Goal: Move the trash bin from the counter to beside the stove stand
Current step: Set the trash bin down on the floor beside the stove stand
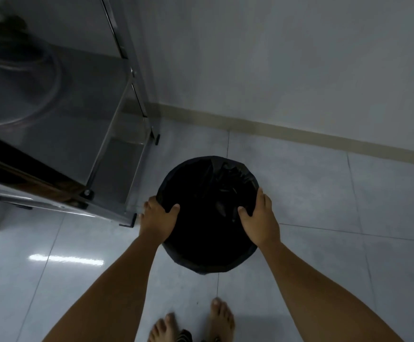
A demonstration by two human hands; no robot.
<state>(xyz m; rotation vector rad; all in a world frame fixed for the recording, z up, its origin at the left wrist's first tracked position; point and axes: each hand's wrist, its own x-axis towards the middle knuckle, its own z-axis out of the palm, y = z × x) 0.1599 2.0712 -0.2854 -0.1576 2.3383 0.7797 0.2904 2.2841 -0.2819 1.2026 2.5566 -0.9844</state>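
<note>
The trash bin is round and lined with a black bag; it sits low over the pale floor tiles, just to the right of the metal stove stand, near the stand's front foot; whether its base actually touches the floor I cannot tell from up here. The left hand is clamped on the bin's left rim, thumb hooked inside over the bag, fingers wrapped round the outside; the right hand grips the right rim the same way, thumb inside, fingers curled down the outer edge. Both forearms reach straight down from the lower edge of the view; two bare feet stand on the tiles just behind the bin. The bag's folds bunch up toward the far side of the opening; the inside is too dark to make out. The stand has a steel shelf with a clear hose looped on it; behind the bin a beige skirting strip runs along the foot of the wall.
</note>
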